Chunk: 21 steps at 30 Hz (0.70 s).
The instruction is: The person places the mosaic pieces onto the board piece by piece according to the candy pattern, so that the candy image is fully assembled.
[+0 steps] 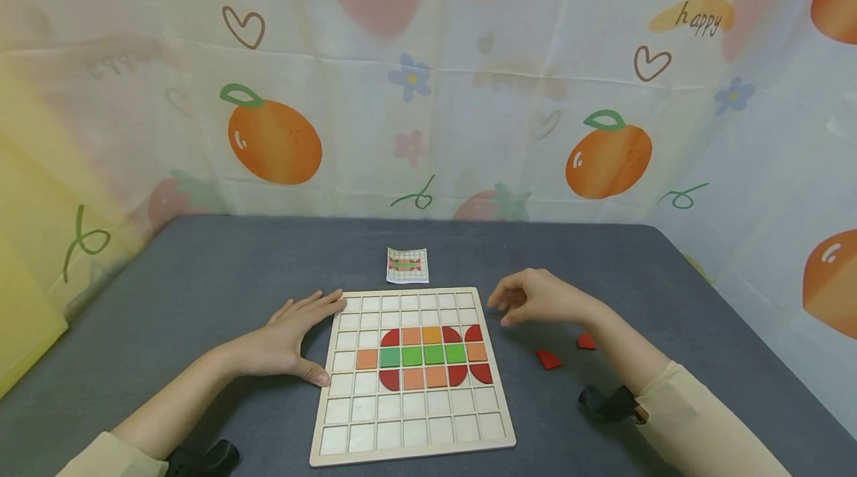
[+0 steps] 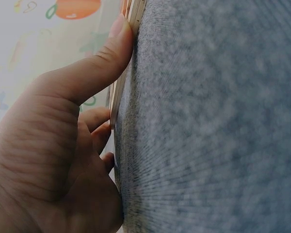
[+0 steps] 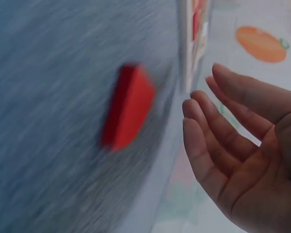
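A wooden grid board (image 1: 402,455) lies on the dark table, with red quarter-round, orange, salmon and green tiles in its middle rows. My left hand (image 1: 294,339) rests at the board's left edge, thumb and fingertips spread along the rim; in the left wrist view the thumb (image 2: 106,60) touches the board's side (image 2: 117,94). Off the board's upper right edge hovers my right hand (image 1: 535,297), fingers loosely bent, holding nothing. Below it on the table lie two red pieces, one nearer (image 1: 549,359) and one by the forearm (image 1: 586,341). One red piece (image 3: 129,107) appears blurred in the right wrist view.
Behind the board lies a small card (image 1: 407,266) printed with a candy-like grid pattern. A fruit-printed cloth (image 1: 428,127) hangs behind and beside the grey table (image 1: 254,261). Dark wrist straps (image 1: 605,404) sit at both cuffs.
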Each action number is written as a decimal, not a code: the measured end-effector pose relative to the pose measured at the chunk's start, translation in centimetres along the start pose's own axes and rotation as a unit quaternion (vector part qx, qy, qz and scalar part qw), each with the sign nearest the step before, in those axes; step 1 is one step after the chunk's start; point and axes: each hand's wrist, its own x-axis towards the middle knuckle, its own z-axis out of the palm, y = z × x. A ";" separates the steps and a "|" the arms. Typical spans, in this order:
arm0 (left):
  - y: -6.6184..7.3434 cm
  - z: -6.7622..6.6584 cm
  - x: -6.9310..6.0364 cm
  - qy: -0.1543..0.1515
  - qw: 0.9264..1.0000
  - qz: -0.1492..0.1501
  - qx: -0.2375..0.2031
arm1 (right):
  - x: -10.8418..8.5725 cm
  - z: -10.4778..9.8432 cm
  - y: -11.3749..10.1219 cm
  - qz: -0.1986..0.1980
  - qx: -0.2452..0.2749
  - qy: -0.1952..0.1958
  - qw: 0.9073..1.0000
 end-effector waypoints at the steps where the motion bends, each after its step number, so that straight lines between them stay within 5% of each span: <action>1: 0.0 0.0 0.0 0.000 1.000 -0.001 0.001 | -0.2 -0.1 0.3 0.003 -0.002 -0.005 1.000; 21: 0.1 0.0 0.0 -0.002 1.000 -0.003 0.004 | -4.2 -0.9 3.8 0.002 0.050 -0.094 0.994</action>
